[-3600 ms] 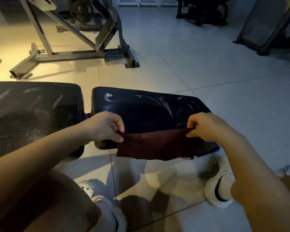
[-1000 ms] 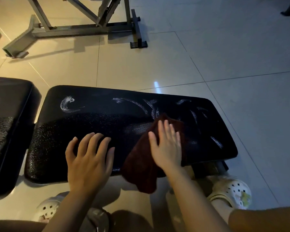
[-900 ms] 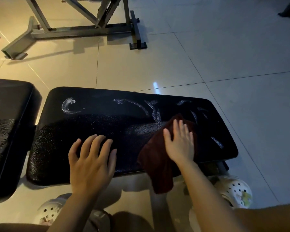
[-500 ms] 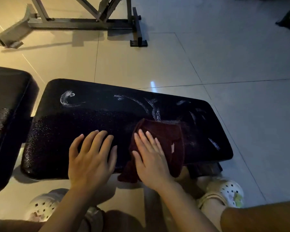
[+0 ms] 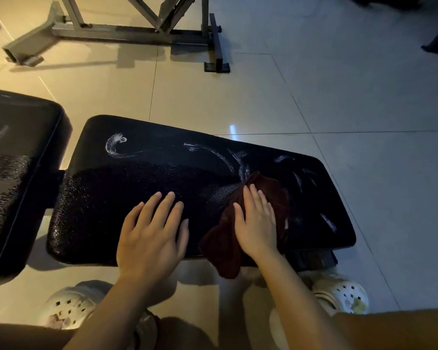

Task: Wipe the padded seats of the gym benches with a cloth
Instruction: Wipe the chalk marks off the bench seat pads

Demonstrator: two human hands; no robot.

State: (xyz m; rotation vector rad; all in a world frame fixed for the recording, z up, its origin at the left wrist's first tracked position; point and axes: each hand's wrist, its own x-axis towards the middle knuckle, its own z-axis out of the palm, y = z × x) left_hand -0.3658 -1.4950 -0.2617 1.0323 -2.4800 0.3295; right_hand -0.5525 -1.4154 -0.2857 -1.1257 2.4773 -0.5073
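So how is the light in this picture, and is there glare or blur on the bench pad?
Head view: dim room, warm yellow light from the left on the floor, cooler grey to the right; a small bright glare spot on a tile; the black seat pad shows speckled sheen under the left hand; right hand and dark red cloth fairly sharp; wide-angle bending at the edges.

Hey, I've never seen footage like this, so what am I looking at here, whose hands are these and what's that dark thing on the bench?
There is no machine here: a person wears a camera on the head, looking down at their own hands. The left hand rests flat on a black padded seat, bare. The right hand presses a dark red cloth flat against the same seat; part of the cloth hangs over the near edge. White smears mark the padding. Another padded seat sits left, and a metal frame stands beyond on the tiled floor.
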